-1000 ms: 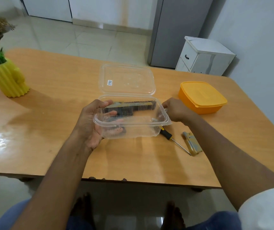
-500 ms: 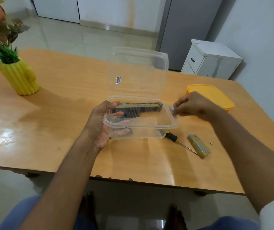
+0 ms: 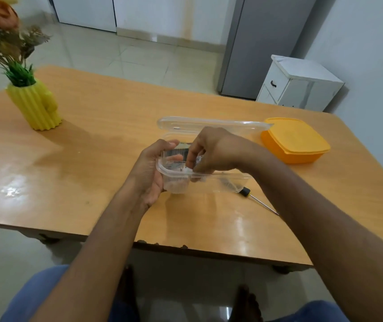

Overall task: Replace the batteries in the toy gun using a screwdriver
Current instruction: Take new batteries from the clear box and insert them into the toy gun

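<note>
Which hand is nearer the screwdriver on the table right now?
Right. The right hand reaches into the clear container, just up-left of the screwdriver; the left hand grips the container's far left end.

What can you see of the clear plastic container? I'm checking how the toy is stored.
The clear plastic container is a thin, see-through rectangular tub with a rolled rim and a hinged lid, open and tipped back. It sits near the table's middle. The left hand grips its left end; the right hand reaches inside, fingers curled. A dark object, mostly hidden, lies within. A screwdriver lies by its right corner.
</note>
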